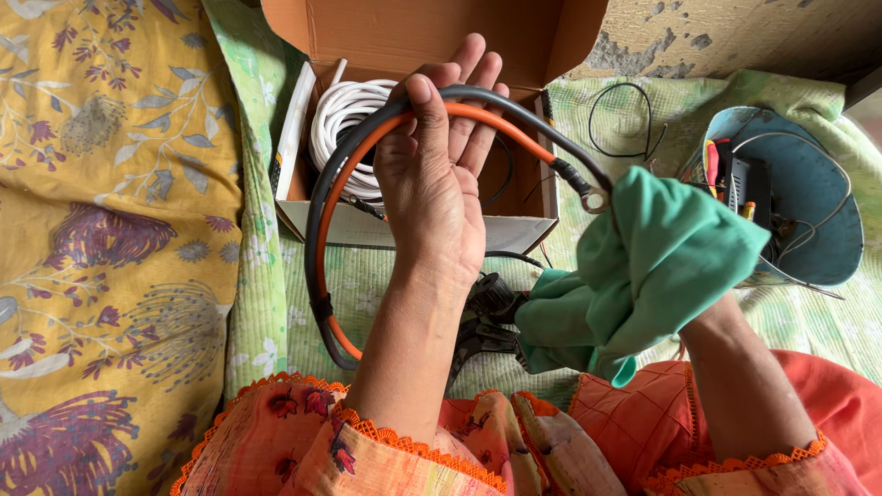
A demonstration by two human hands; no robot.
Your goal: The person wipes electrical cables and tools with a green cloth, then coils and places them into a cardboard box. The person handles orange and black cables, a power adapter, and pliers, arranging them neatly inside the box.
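Head view, frame centre: I see my left hand (432, 174) pinching smooth black and orange cables (323, 211) before the cardboard box (413, 225); my right hand, hidden, bunches soft green cloth (643, 266).

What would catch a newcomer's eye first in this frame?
At centre, the left hand holds up a looped pair of thick cables, one black and one orange, over an open cardboard box holding a white cable coil. Right of it, the right hand is wrapped in a green cloth beside the cables' metal lug.
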